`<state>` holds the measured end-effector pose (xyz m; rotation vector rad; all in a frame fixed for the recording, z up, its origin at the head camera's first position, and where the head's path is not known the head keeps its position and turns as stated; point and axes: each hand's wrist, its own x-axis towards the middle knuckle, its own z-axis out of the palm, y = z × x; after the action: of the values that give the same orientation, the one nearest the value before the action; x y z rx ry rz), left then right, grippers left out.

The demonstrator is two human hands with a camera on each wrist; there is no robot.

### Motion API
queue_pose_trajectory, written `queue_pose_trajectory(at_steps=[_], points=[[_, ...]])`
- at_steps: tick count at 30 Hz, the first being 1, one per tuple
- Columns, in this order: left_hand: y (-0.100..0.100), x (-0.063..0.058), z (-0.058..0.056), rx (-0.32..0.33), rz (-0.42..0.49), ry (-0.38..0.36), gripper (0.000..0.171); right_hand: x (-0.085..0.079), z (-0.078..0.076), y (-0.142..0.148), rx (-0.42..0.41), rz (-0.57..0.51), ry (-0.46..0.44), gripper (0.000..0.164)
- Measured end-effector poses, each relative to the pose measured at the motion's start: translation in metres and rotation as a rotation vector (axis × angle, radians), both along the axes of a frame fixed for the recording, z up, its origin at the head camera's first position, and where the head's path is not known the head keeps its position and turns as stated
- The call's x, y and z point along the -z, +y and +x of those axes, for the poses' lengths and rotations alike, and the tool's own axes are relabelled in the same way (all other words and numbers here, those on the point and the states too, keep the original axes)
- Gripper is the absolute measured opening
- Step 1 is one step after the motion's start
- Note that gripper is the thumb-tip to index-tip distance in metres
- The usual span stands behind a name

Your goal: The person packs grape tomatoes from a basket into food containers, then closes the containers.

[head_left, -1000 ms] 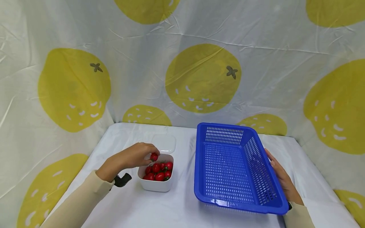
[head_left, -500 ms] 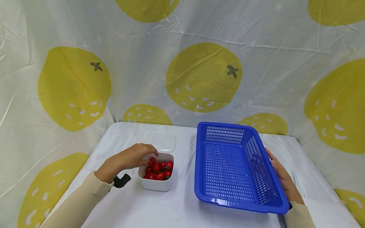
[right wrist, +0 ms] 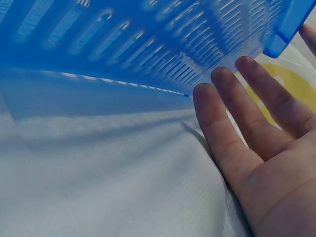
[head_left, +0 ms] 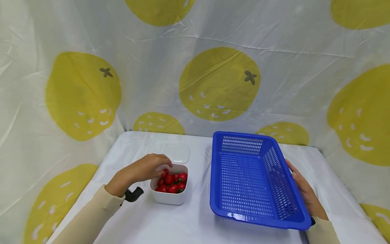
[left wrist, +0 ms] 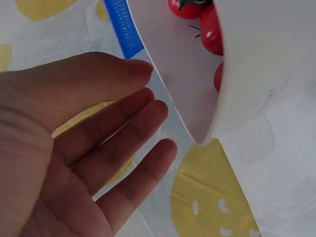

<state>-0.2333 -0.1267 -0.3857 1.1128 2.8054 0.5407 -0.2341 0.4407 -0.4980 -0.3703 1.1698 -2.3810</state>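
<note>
My left hand (head_left: 149,167) hovers at the upper left rim of a small white square container (head_left: 169,199). Red cherry tomatoes (head_left: 169,179) with green stems fill much of it. In the left wrist view, nothing lies between the thumb and the loosely bent fingers (left wrist: 129,123), which sit just outside the rim. On the right, my right hand (head_left: 306,193) is at the outer long side of a blue perforated plastic basket (head_left: 214,183). Its fairly straight fingertips (right wrist: 203,96) are at the slotted wall in the right wrist view. No contents show inside the basket.
A translucent lid (head_left: 179,153) lies behind the white container on the white tablecloth (head_left: 195,217). The basket stands to the right of the container with a gap between them. A curtain (head_left: 149,84) printed with yellow fruit encloses the back and sides.
A second ago my left hand pinched a cherry tomato above the container. That tomato now lies among the others, and the fingers have let go of it. The right hand and basket look unchanged.
</note>
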Motion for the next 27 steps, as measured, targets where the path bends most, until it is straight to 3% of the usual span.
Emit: queue_pose_trajectory(at_steps=[4, 7, 9, 12, 14, 16, 22, 27], points=[[0.000, 0.000, -0.001, -0.007, 0.038, 0.023, 0.024, -0.003, 0.001, 0.007, 0.034, 0.073, 0.015, 0.052], [0.000, 0.000, -0.001, -0.007, 0.072, 0.044, 0.024, -0.001, 0.002, 0.015, 0.004, 0.019, 0.037, 0.053], [-0.001, 0.000, -0.002, -0.006, 0.087, 0.061, 0.026, -0.001, 0.003, 0.021, 0.019, 0.039, 0.072, 0.053], [-0.003, -0.001, -0.001, -0.018, 0.098, 0.093, 0.028, -0.006, 0.006, 0.027, 0.098, 0.188, 0.147, 0.053], [-0.005, -0.001, -0.001, -0.032, 0.100, 0.120, 0.028, -0.014, 0.007, 0.029, 0.169, 0.352, 0.195, 0.053], [-0.006, -0.001, -0.001, -0.041, 0.101, 0.145, 0.028, -0.024, 0.010, 0.031, 0.199, 0.443, 0.256, 0.053], [-0.006, 0.001, 0.000, -0.046, 0.110, 0.163, 0.031, -0.053, 0.021, 0.036, 0.273, 0.587, 0.445, 0.048], [-0.007, 0.003, 0.000, -0.078, 0.114, 0.175, 0.033, -0.081, 0.030, 0.024, 0.393, 0.673, 0.489, 0.044]])
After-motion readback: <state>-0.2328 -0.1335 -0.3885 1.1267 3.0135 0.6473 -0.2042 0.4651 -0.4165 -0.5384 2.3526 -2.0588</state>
